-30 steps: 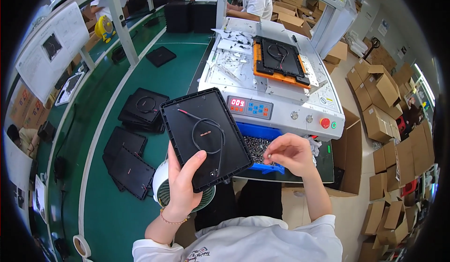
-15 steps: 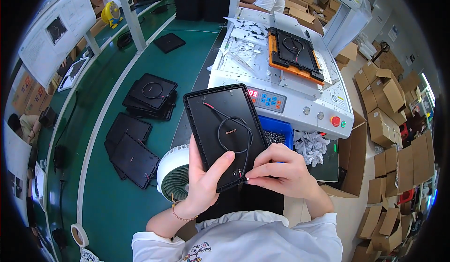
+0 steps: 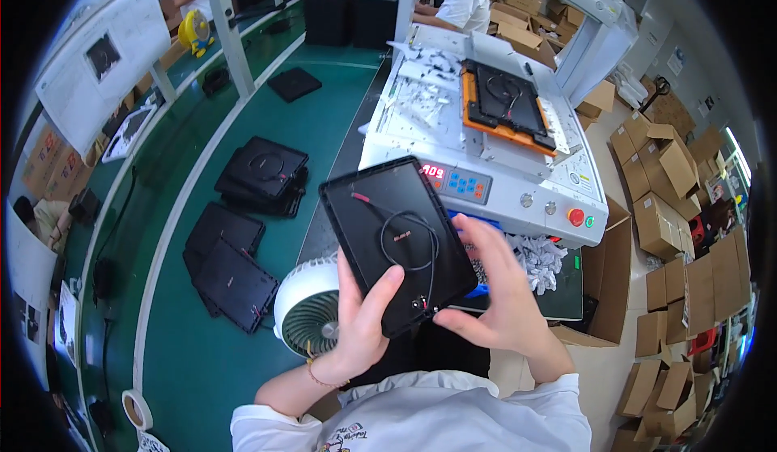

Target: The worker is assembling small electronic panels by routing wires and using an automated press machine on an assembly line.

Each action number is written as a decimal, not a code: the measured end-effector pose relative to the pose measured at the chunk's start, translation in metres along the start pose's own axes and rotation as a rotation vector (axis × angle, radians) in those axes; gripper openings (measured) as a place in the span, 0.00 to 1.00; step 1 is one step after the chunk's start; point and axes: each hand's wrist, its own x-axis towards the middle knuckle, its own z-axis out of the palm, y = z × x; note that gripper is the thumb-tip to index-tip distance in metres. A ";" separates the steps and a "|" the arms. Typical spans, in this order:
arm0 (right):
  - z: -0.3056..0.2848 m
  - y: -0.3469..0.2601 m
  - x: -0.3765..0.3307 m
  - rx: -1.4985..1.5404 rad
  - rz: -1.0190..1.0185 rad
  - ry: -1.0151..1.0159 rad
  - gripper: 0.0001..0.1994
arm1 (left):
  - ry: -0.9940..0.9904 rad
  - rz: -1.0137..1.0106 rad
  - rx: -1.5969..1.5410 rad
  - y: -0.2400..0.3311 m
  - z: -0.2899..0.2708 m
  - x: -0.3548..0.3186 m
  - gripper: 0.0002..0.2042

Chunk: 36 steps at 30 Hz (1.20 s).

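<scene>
A flat black rectangular plastic panel (image 3: 372,217) is tilted up before my chest. Its thin black cable (image 3: 437,250) lies coiled on the inner face, with red ends near the top left and at the lower corner. My left hand (image 3: 362,314) grips the panel's lower left edge, thumb across its face. My right hand (image 3: 506,294) is beside the lower right corner, fingers spread and slightly blurred, with the thumb near the cable's exit. Behind that hand, a blue bin (image 3: 477,290) is mostly hidden.
A white fan (image 3: 306,306) stands left of the panel. Stacked black panels (image 3: 263,169) and loose ones (image 3: 231,282) lie on the green bench (image 3: 202,371). Ahead is a white machine (image 3: 518,185) with an orange fixture (image 3: 510,132) bearing another panel. Cardboard boxes (image 3: 660,225) line the right.
My right hand has let go of the cable at the panel's lower corner and opened, fingers rising along the right edge. The panel has shifted slightly down and turned a little.
</scene>
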 end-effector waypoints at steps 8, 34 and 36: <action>-0.013 -0.015 0.012 -0.275 0.105 -0.199 0.63 | -0.168 0.062 0.140 -0.027 0.007 -0.004 0.30; -0.161 0.063 -0.019 -0.677 0.816 0.298 0.60 | 0.017 -0.085 2.163 -0.069 0.218 0.269 0.66; -0.161 0.061 0.009 -0.628 0.902 0.260 0.61 | 0.068 0.049 2.096 -0.054 0.219 0.263 0.66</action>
